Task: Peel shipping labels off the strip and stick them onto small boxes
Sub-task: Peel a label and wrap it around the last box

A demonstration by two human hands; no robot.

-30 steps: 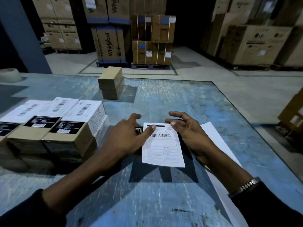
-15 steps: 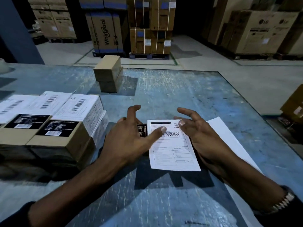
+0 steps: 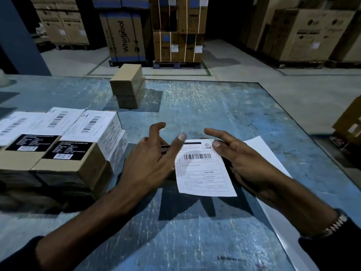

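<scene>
A white shipping label [image 3: 201, 169] with a barcode lies on top of a small box [image 3: 165, 150]. Only a sliver of that box, with a black sticker, shows between my fingers, and the label's near end overhangs it. My left hand [image 3: 150, 163] sits over the box's left side with fingers spread and the index fingertip raised above the label's top left corner. My right hand [image 3: 242, 161] lies along the label's right edge, fingers straight, one fingertip touching the top right corner. The white backing strip [image 3: 259, 149] runs under my right forearm.
Several labelled boxes [image 3: 78, 153] are packed together at my left. Two plain cardboard boxes [image 3: 128, 85] stand stacked at the far middle of the blue table [image 3: 195, 222]. Its right edge runs diagonally; large cartons stand on the floor beyond.
My left index finger has lifted off the label's top edge and my fingers have spread. My right hand has shifted slightly right along the label.
</scene>
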